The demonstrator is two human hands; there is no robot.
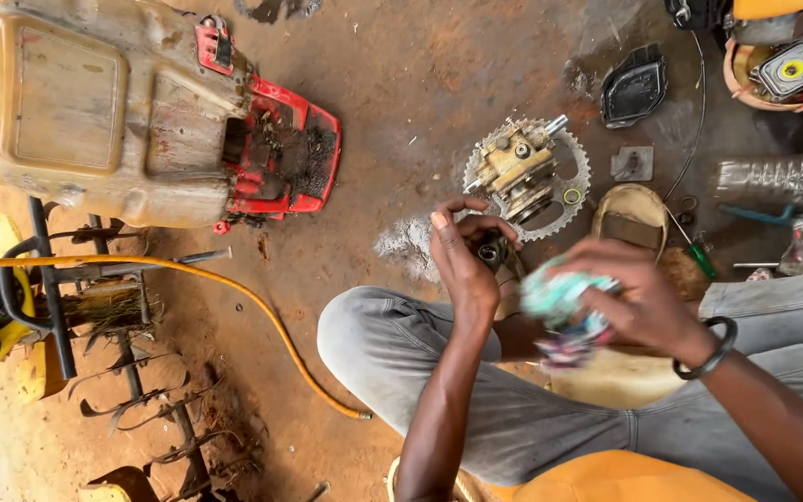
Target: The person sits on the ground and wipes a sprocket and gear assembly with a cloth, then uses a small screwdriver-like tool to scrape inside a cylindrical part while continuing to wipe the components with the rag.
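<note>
Left hand [462, 256] pinched small dark metal part [492, 251] in fingertips, right hand [638, 297] fingers clenched round blurred rag [558, 297]; wiping wanted firmer grip, slower strokes.

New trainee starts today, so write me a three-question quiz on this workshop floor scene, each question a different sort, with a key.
1. True or false: the left hand holds a small dark metal part.
2. What does the right hand grip? A) a hammer B) a crumpled cloth C) a hose
3. Fill in: the toothed sprocket lies on the ground beyond the ___.

Key
1. True.
2. B, the crumpled cloth, pale green and blurred.
3. Hands; a yellowish engine part sits on the sprocket.
</note>
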